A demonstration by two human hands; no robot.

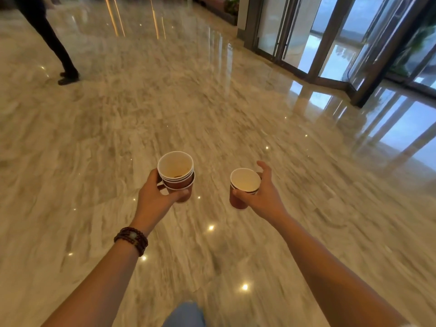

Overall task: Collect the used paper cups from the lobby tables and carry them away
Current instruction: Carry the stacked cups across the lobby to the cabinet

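Note:
My left hand point(157, 195) grips a stack of nested paper cups point(176, 172), brown outside and white inside, held upright in front of me at mid-frame. My right hand point(262, 194) holds a single brown paper cup point(243, 185) by its side, thumb on the near wall and fingers spread behind it. Both cups hang over the floor, a hand's width apart. A dark bead bracelet point(131, 240) circles my left wrist.
Polished marble floor point(212, 102) stretches ahead, blurred by motion. Glass doors with dark metal frames point(330, 43) stand at the right. A person's legs in dark trousers point(54, 43) stand at the far left. A planter point(226, 8) sits at the back.

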